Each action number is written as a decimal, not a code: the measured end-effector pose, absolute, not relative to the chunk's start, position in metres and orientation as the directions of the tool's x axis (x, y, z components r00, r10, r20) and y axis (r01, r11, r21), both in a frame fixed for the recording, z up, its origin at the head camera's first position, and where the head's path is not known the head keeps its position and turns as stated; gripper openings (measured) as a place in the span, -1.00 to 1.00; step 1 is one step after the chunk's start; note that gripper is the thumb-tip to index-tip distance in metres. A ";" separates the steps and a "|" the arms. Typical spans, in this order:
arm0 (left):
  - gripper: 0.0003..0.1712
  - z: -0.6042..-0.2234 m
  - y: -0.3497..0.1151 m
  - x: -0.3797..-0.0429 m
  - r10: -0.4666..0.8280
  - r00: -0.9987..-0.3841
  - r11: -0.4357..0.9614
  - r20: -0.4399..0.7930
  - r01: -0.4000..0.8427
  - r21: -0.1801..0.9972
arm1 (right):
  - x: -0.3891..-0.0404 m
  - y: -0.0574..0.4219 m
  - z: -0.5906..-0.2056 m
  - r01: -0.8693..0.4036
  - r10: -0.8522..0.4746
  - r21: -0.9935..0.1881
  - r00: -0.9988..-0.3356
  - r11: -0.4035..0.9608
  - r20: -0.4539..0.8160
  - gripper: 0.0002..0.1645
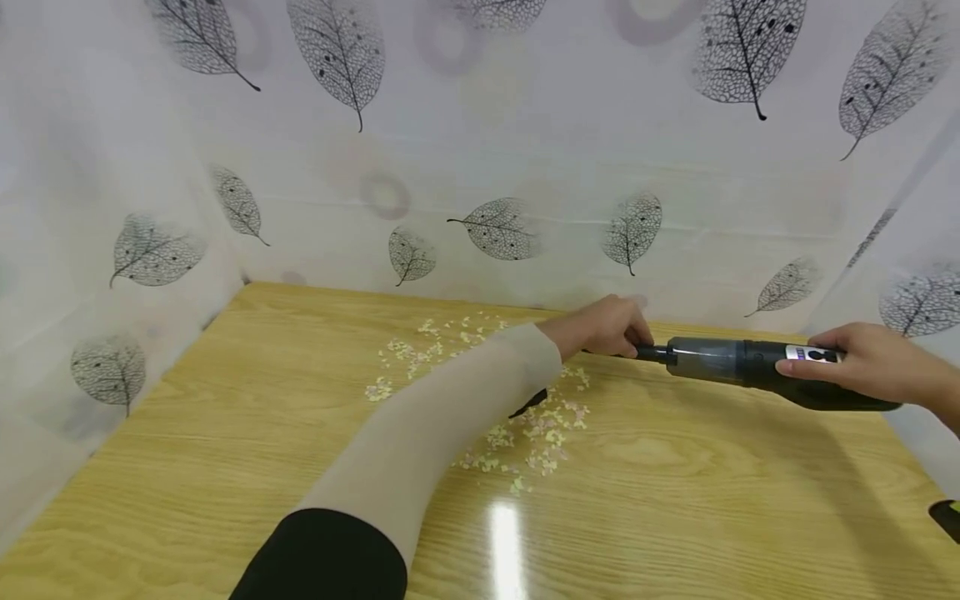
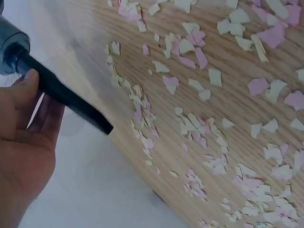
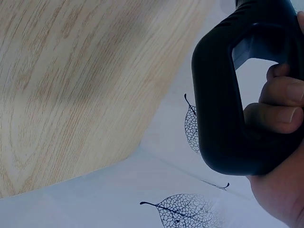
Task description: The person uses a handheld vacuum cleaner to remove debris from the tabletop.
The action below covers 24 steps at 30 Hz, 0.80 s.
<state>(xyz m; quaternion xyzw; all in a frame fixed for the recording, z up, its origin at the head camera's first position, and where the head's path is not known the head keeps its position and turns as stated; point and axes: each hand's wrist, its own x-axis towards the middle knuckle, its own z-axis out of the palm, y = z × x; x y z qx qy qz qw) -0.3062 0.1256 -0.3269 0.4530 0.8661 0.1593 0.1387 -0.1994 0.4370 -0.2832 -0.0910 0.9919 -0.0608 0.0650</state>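
A handheld vacuum (image 1: 761, 364) is found at the right of the head view, lying crosswise near the table's (image 1: 675, 492) far edge. Both hands are engaged on it, well apart from each other. At the barrel's front end, the slim nozzle (image 2: 76, 102) is pinched near its base by the left hand (image 1: 611, 325). At the far right, the looped handle (image 3: 213, 99) is gripped by the right hand (image 1: 873, 358), with fingers curled through the loop in the right wrist view.

The body is judged rigid and moderately light, with most weight assumed toward the handle; the main hold is best taken there. The clear barrel (image 1: 703, 358) is judged smooth, somewhat slippery and liable to crack if dropped. The nozzle is judged stiff and best held at its base. Contact between its tip and the table cannot be confirmed.

Paper scraps (image 1: 551, 425) are scattered about the centre of the head view; they are judged very light, soft and easily blown about.
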 end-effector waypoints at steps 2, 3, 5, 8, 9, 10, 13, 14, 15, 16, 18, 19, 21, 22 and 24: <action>-0.64 -0.328 0.119 -0.310 0.815 -0.566 0.558 -0.121 0.712 0.426 | -0.202 0.434 -0.285 -0.180 -0.194 -0.128 -0.975 0.975 -0.109 -0.40; -0.64 -0.328 0.116 -0.312 0.806 -0.577 0.571 -0.131 0.702 0.426 | -0.204 0.433 -0.286 -0.184 -0.198 -0.127 -0.974 0.975 -0.106 -0.37; -0.65 -0.329 0.109 -0.316 0.790 -0.597 0.595 -0.141 0.690 0.412 | -0.206 0.430 -0.288 -0.189 -0.202 -0.126 -0.974 0.974 -0.104 -0.32; -0.67 -0.332 0.100 -0.320 0.768 -0.623 0.623 -0.147 0.675 0.394 | -0.209 0.425 -0.291 -0.194 -0.206 -0.124 -0.974 0.973 -0.094 -0.33; -0.67 -0.332 0.097 -0.320 0.762 -0.630 0.629 -0.148 0.667 0.400 | -0.210 0.423 -0.292 -0.199 -0.210 -0.122 -0.974 0.972 -0.088 -0.36; -0.68 -0.333 0.095 -0.320 0.755 -0.639 0.635 -0.151 0.652 0.414 | -0.211 0.420 -0.293 -0.203 -0.214 -0.121 -0.974 0.972 -0.081 -0.39; -0.71 -0.335 0.089 -0.320 0.735 -0.661 0.649 -0.149 0.624 0.434 | -0.213 0.414 -0.295 -0.227 -0.234 -0.109 -0.970 0.968 -0.059 -0.48; -0.72 -0.335 0.088 -0.319 0.728 -0.669 0.655 -0.150 0.614 0.440 | -0.213 0.412 -0.296 -0.234 -0.241 -0.106 -0.969 0.966 -0.054 -0.49; -0.73 -0.335 0.086 -0.319 0.721 -0.676 0.660 -0.150 0.605 0.445 | -0.214 0.410 -0.296 -0.240 -0.247 -0.105 -0.968 0.965 -0.051 -0.48; -0.73 -0.335 0.085 -0.319 0.715 -0.683 0.666 -0.149 0.601 0.442 | -0.215 0.408 -0.297 -0.246 -0.252 -0.105 -0.966 0.963 -0.048 -0.49; -0.74 -0.336 0.081 -0.320 0.707 -0.693 0.675 -0.143 0.601 0.428 | -0.218 0.405 -0.297 -0.257 -0.262 -0.105 -0.964 0.961 -0.045 -0.49; -0.74 -0.336 0.080 -0.320 0.702 -0.698 0.680 -0.142 0.597 0.424 | -0.219 0.403 -0.298 -0.261 -0.267 -0.107 -0.963 0.960 -0.045 -0.49; -0.75 -0.337 0.075 -0.322 0.698 -0.703 0.684 -0.135 0.600 0.415 | -0.221 0.398 -0.298 -0.268 -0.274 -0.109 -0.961 0.957 -0.043 -0.51; -0.75 -0.337 0.073 -0.322 0.694 -0.708 0.689 -0.134 0.597 0.412 | -0.222 0.396 -0.298 -0.271 -0.277 -0.111 -0.960 0.956 -0.042 -0.52; -0.75 -0.338 0.069 -0.323 0.688 -0.714 0.694 -0.131 0.593 0.408 | -0.224 0.391 -0.298 -0.278 -0.284 -0.113 -0.958 0.954 -0.042 -0.51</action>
